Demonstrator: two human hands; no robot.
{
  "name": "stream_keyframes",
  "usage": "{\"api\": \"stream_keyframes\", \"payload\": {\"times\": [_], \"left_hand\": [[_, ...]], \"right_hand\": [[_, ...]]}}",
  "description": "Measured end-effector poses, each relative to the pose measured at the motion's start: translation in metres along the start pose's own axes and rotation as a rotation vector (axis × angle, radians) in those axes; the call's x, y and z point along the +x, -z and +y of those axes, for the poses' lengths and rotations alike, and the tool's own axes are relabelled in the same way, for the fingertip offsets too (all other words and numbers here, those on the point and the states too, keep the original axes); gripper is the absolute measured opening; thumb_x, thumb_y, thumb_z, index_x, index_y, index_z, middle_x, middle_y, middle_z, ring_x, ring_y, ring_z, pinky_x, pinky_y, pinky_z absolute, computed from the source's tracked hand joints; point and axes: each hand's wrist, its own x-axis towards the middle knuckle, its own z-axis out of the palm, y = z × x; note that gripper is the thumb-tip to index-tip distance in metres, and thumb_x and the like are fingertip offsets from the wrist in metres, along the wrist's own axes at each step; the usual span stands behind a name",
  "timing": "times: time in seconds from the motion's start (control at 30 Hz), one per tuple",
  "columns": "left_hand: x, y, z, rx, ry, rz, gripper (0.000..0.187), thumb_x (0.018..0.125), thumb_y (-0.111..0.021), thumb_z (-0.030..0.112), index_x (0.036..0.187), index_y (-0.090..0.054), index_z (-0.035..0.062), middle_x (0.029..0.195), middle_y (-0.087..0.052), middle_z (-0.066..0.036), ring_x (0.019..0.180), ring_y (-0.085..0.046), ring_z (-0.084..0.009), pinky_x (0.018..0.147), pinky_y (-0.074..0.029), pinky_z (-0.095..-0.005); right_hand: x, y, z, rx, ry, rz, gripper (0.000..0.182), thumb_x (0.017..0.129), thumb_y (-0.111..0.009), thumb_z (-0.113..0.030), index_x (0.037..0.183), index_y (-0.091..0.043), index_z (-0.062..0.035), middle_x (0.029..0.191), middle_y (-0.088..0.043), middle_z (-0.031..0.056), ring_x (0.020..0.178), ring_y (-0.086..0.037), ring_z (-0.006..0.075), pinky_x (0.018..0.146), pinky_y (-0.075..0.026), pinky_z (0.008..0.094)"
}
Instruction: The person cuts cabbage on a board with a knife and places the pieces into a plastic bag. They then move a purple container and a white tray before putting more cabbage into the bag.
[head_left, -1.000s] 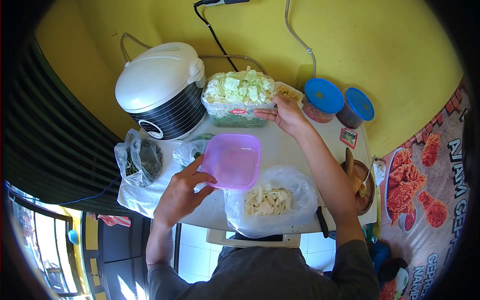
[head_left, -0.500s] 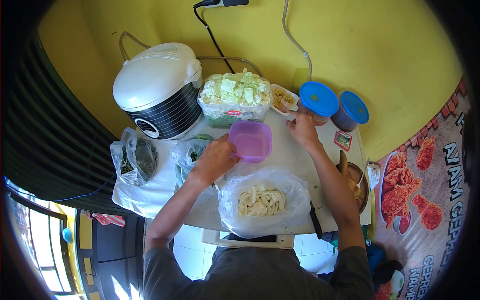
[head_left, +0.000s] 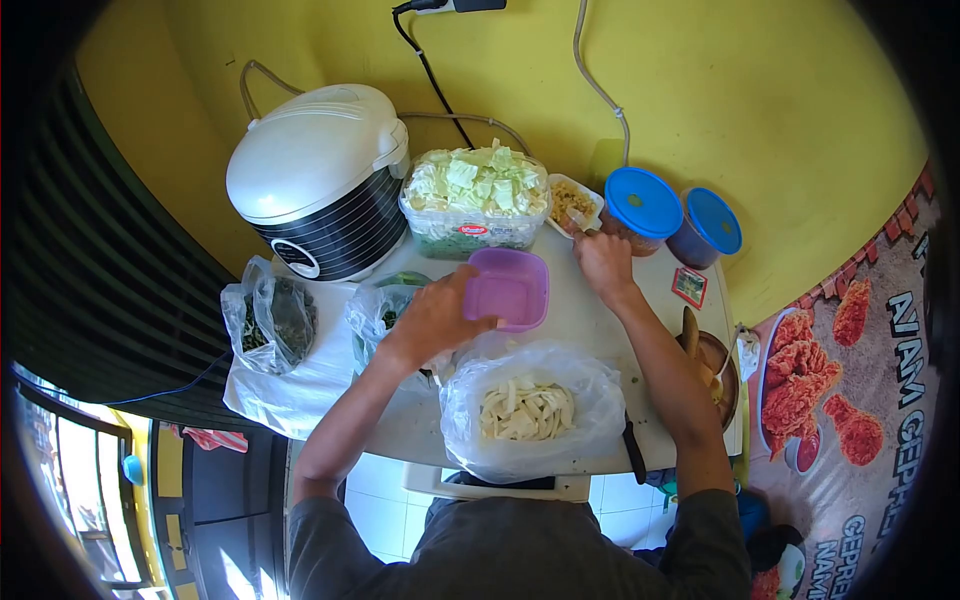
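Observation:
My left hand [head_left: 437, 315] is at the left side of a small purple plastic bowl [head_left: 508, 290], thumb spread along its front edge and fingers by its left rim. Nothing shows inside the bowl. My right hand [head_left: 606, 266] is closed at the front corner of a small white tray [head_left: 557, 180] of yellowish bits. Its fingertips are pinched by a pale, partly see-through piece at the tray's edge; what exactly they grip cannot be made out. In front of the bowl lies an open plastic bag [head_left: 590, 375] with pale sliced strips [head_left: 526, 410].
A rice cooker [head_left: 310, 160] stands back left beside a tub of chopped cabbage [head_left: 475, 195]. Two blue-lidded containers [head_left: 643, 203] are at the right. Bags of greens [head_left: 272, 318] lie left. A knife [head_left: 634, 450] overhangs the front edge near a mortar [head_left: 718, 365].
My left thumb has spread away from the fingers along the bowl's front. My right hand has drawn back slightly toward me, its fingers more curled at the tray's edge.

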Motion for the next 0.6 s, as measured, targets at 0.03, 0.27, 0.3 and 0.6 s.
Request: {"api": "stream_keyframes", "payload": {"times": [0.03, 0.27, 0.3, 0.6], "left_hand": [[0.003, 0.005, 0.003, -0.046, 0.099, -0.046, 0.093, 0.088, -0.083, 0.041, 0.154, -0.038, -0.0059, 0.121, -0.07, -0.032, 0.115, -0.071, -0.0363, 0.095, -0.055, -0.0434], [0.035, -0.012, -0.046, -0.577, 0.16, 0.187, 0.11, 0.097, -0.075, 0.043, 0.162, -0.001, -0.0031, 0.142, -0.053, -0.032, 0.127, -0.063, -0.0411, 0.107, -0.051, -0.0449], [0.039, -0.013, -0.048, -0.771, 0.112, 0.164, 0.107, 0.098, -0.075, 0.042, 0.163, -0.001, 0.0002, 0.152, -0.043, -0.03, 0.132, -0.059, -0.0413, 0.111, -0.049, -0.0457], [0.067, -0.016, -0.046, -1.252, 0.264, 0.186, 0.099, 0.101, -0.07, 0.048, 0.163, -0.004, 0.0088, 0.159, -0.038, -0.026, 0.136, -0.055, -0.041, 0.111, -0.049, -0.0483]], "right_hand": [[-0.001, -0.003, -0.001, 0.015, 0.011, 0.034, 0.027, 0.098, -0.058, -0.017, 0.116, -0.076, -0.0093, 0.071, -0.072, 0.0179, 0.063, -0.072, 0.036, 0.057, -0.055, 0.0523], [-0.02, 0.028, -0.038, 0.085, 0.058, 0.011, 0.025, 0.088, -0.062, -0.014, 0.106, -0.078, -0.0036, 0.073, -0.074, 0.0179, 0.067, -0.074, 0.0348, 0.059, -0.057, 0.0506], [-0.026, 0.032, -0.041, 0.105, 0.07, -0.009, 0.022, 0.089, -0.064, -0.015, 0.103, -0.077, -0.0045, 0.071, -0.073, 0.0174, 0.065, -0.073, 0.0345, 0.059, -0.057, 0.0501], [-0.052, 0.051, 0.001, 0.566, -0.349, 0.113, 0.032, 0.096, -0.069, -0.028, 0.103, -0.074, 0.0025, 0.08, -0.074, 0.025, 0.076, -0.074, 0.0424, 0.073, -0.058, 0.0507]]}}
